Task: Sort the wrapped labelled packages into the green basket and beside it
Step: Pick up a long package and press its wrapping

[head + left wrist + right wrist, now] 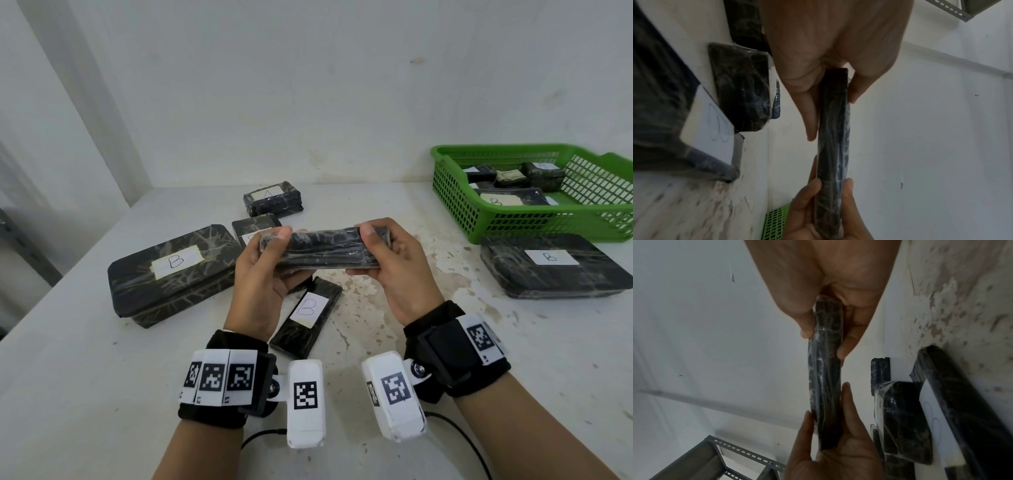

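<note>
1. Package (322, 251), black and plastic-wrapped, is held in the air over the table (376, 325), no label showing.
2. Left hand (262, 270) grips one end, thumb on top.
3. Right hand (394, 267) grips the other end.
4. Green basket (507, 219) sits far right, holding packages.

Left hand (260, 274) and right hand (394, 270) hold a wrapped package (323, 251) above the table (85, 394).

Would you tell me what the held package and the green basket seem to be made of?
Held package: a dark, rigid-looking block under glossy clear film, judging by wrinkles and highlights; contents unseen. Green basket: apparently moulded plastic, uniform green with a regular lattice of holes.
</note>
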